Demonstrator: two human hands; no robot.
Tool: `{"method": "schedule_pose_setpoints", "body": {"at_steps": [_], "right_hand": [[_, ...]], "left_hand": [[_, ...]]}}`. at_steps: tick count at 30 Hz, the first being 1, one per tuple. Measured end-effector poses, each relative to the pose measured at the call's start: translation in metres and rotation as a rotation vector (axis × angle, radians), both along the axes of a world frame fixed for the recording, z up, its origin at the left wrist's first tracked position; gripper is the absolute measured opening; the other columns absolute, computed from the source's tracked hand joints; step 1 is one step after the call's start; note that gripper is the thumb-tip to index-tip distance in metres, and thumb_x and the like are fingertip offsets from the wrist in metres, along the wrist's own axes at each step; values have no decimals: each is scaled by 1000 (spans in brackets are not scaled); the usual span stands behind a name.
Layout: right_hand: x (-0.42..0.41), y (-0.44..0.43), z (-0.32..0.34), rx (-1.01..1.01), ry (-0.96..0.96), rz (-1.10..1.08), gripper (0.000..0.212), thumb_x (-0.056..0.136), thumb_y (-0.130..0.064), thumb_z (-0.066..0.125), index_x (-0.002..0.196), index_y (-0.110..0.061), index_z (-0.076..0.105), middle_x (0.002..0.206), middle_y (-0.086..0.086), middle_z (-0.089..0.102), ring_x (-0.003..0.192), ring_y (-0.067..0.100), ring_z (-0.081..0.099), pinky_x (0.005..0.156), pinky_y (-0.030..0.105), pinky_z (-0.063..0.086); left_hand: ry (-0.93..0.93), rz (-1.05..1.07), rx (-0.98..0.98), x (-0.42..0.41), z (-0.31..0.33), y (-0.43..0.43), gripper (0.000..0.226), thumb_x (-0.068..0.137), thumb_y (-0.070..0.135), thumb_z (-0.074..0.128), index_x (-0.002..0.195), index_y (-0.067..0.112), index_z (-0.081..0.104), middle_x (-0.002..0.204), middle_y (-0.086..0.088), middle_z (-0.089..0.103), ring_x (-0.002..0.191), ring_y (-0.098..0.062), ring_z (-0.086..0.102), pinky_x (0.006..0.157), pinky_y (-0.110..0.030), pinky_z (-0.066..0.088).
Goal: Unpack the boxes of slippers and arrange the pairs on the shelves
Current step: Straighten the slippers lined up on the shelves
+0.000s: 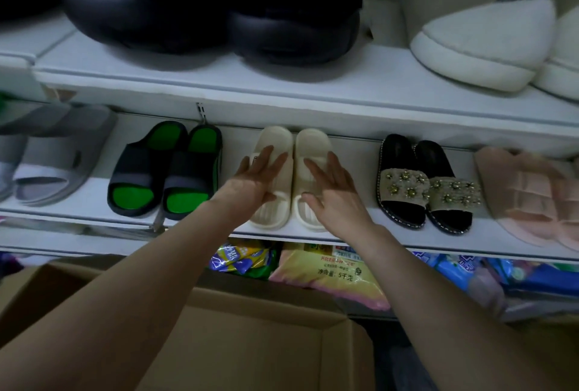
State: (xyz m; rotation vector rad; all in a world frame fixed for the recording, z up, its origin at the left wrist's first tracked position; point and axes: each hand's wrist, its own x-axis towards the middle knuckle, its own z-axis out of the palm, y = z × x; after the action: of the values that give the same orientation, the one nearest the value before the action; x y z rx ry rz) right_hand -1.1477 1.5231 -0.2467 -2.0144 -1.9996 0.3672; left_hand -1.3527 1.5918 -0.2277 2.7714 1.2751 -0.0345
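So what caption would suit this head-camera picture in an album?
Left hand and right hand rest on a cream slipper pair on the shelf, between green-black slides and beaded sandals.

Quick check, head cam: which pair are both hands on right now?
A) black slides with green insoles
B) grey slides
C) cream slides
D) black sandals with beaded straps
C: the left hand and right hand lie with straight fingers on the straps of the cream slides, which sit between the black-and-green pair and the beaded sandals on the middle shelf.
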Motion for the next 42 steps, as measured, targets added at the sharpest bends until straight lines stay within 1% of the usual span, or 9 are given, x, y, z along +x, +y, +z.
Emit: {"method": "schedule_pose_setpoints", "body": {"at_steps": [6,10,14,19,23,28,33,37,42], "right_hand": [[-7,-9,14,-77,-3,-27,64,102,-46,42,155,-44,6,164,3,-20,150,40,2,121,48,18],[5,-37,26,19,-47,3,57,103,-39,40,155,-40,16,166,1,-5,151,35,9,119,47,26],[53,-76,27,229,-62,-119,52,103,-34,42,153,-34,26,165,5,10,150,33,15,116,49,33],[156,-98,20,324,-34,-334,57,94,-31,49,150,-23,37,154,24,28,141,45,28,110,55,37],[220,-100,8,181,31,-325,66,94,-34,59,153,-30,30,159,21,16,145,40,23,112,51,35],[249,-93,-6,78,108,-196,70,94,-42,60,153,-38,23,164,7,1,146,35,25,114,37,32],[246,-93,-5,140,129,-129,66,92,-35,64,151,-27,34,160,13,13,138,41,35,112,38,33],[237,-98,-7,175,122,-80,64,93,-38,63,149,-28,35,158,13,17,131,43,40,105,43,41],[234,-93,-7,109,134,-109,65,95,-39,60,152,-28,31,161,16,10,140,45,31,111,44,36]], "left_hand": [[109,11,8,4,8,-7,80,102,34,40,148,16,-24,156,-20,-25,148,-33,-10,120,-43,3],[-25,79,-17,12,15,-24,91,90,17,51,151,19,-17,158,-10,-26,146,-38,-15,121,-47,3],[-238,-36,81,45,25,-50,88,86,16,55,154,16,-1,162,-10,-9,149,-31,-6,120,-38,5],[-261,-101,17,119,21,-71,81,96,34,51,154,18,-3,162,-6,-11,149,-26,-9,121,-36,9],[-209,-46,-34,189,5,-75,89,94,47,53,154,20,-6,162,-6,-11,149,-27,-11,122,-37,2],[-250,-19,-144,250,-11,-71,93,88,39,64,154,24,2,162,-12,1,148,-35,4,119,-47,16],[-371,54,-126,251,-2,-83,71,91,21,61,152,18,23,156,-15,20,141,-36,26,115,-42,28],[-265,112,-171,239,-1,-90,75,94,26,58,154,25,13,159,-9,11,145,-29,19,116,-40,28],[-161,133,-183,243,1,-88,78,98,33,49,154,26,-4,161,-9,-2,149,-29,2,120,-40,18]]}}
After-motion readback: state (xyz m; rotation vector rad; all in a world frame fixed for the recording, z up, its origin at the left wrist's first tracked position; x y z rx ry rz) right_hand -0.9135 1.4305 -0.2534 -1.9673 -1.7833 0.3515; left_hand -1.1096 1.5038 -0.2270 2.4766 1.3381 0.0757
